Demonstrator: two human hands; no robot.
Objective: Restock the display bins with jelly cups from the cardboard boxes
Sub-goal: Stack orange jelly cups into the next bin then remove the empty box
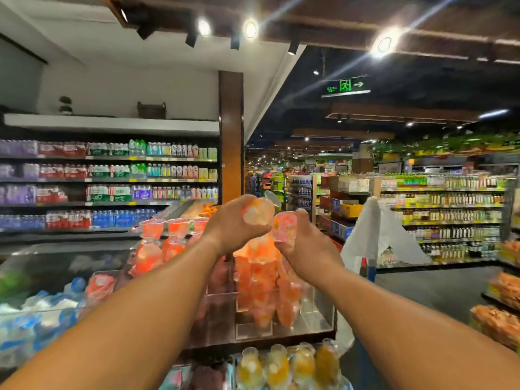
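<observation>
We are standing in a supermarket. Long wall shelves (109, 181) are carrying rows of bottled drinks with price strips along their edges, further aisle shelving (450, 218) is holding bottles at the right, clear display bins (281, 319) are showing jelly cups, and a green exit sign (347, 86) is glowing overhead.
</observation>
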